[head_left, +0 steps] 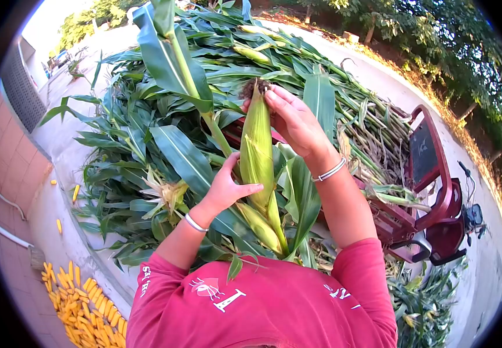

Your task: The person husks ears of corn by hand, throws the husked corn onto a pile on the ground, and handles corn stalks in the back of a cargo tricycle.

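An ear of corn in its green husk stands upright on its stalk in front of my chest, with dark brown silk at its top. My left hand is wrapped round the lower part of the husk, thumb across its front. At the tip, the fingers of my right hand pinch the husk beside the silk. A second, smaller green ear hangs just below on the same plant. Left of my hands lies an opened, pale empty-looking husk among the leaves.
A large heap of cut corn stalks spreads ahead. At the right is a red cart with handlebars. Husked yellow cobs lie piled at the lower left, beside a tiled wall. More stalks lie at the lower right.
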The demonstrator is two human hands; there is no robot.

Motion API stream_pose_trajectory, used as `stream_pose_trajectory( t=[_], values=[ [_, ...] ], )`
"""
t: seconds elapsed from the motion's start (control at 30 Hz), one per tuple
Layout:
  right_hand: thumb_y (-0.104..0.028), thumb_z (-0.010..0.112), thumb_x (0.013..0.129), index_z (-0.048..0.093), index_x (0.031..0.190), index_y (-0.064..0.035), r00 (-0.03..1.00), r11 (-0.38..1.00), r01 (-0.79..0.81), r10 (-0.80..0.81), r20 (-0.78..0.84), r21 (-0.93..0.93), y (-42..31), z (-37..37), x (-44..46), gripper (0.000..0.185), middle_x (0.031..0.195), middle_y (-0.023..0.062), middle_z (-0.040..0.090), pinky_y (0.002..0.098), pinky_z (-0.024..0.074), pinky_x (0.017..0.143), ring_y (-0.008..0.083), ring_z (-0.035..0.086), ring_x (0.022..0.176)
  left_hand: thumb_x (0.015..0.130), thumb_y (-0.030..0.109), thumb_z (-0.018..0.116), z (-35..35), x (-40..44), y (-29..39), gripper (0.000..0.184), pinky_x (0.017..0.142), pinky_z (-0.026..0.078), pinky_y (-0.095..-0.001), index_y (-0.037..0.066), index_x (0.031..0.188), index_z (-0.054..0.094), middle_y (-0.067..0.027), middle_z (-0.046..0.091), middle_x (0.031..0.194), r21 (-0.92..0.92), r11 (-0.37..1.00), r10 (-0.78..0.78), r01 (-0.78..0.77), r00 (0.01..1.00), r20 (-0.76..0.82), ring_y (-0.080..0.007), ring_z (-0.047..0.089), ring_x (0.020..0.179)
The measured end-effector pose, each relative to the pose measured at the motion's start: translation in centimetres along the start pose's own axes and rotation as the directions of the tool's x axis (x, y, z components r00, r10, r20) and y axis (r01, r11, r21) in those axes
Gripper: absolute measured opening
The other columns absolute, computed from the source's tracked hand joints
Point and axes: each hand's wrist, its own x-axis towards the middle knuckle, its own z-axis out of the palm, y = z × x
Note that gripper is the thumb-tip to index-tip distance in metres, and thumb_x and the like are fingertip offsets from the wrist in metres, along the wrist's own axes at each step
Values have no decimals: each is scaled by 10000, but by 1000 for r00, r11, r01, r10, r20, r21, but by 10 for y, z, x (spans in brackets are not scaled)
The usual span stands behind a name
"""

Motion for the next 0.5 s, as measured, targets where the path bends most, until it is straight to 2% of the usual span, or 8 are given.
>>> stream_pose_trajectory(
  t=[0.07,0.17,0.2,0.23,0.27,0.3,0.37,0.5],
  values=[
    [-274,518,974,555,1101,-41,999,991,34,-31,-20,129,6,2,0,268,954,39,631,272,515,755,118,617,839,712,185,817,-8,-2,6,743,952,429,-318,-4,1304,411,-102,538,1191,136,991,-20,14,999,42,-161,522,1108],
    [-275,529,968,561,1090,-46,990,982,138,-133,-43,131,20,6,2,263,934,41,631,268,512,752,113,612,826,755,346,771,-32,-6,20,763,921,453,-327,-17,1330,423,-169,591,1169,480,875,-125,52,985,121,-189,592,1047],
    [-273,537,964,567,1093,-46,988,978,148,-142,-53,146,21,10,-1,262,923,42,633,263,508,746,111,608,817,770,404,739,-29,-10,59,723,845,497,-334,-1,1309,479,-180,659,1027,703,683,-307,199,951,29,-203,658,889],
    [-257,540,964,580,1106,-39,988,979,148,-142,-54,142,24,11,-2,264,941,34,635,250,496,765,100,600,830,767,422,735,-29,-15,80,644,758,523,-325,13,1233,562,-152,692,890,796,590,-137,134,988,-64,-183,668,748],
    [-247,538,965,585,1113,-33,987,976,160,-154,-55,146,26,15,-2,264,953,29,635,243,487,777,91,591,842,804,348,719,-28,-14,99,497,723,520,-284,3,1146,615,-129,696,881,760,636,-17,133,987,-159,-151,661,757],
    [-236,536,967,590,1121,-27,985,974,168,-161,-57,151,29,20,-1,265,964,25,636,236,477,789,82,583,854,833,236,702,-26,-13,116,359,675,514,-247,-7,1088,633,-102,700,837,595,803,156,-11,969,-194,-128,654,724],
    [-206,531,969,603,1116,-19,979,975,194,-186,-84,104,40,26,4,248,989,10,627,227,453,815,75,563,891,841,145,689,-14,-2,141,236,650,516,-242,-16,1010,655,-88,699,799,664,711,449,-230,876,-177,-120,650,689],
    [-146,575,930,633,1090,21,930,934,329,-346,-121,-141,57,39,10,238,1090,74,578,273,402,921,150,526,1035,826,135,699,-8,16,154,205,647,521,-247,-24,952,667,-90,698,783,736,653,413,-179,898,-148,-113,646,662]
  ],
)
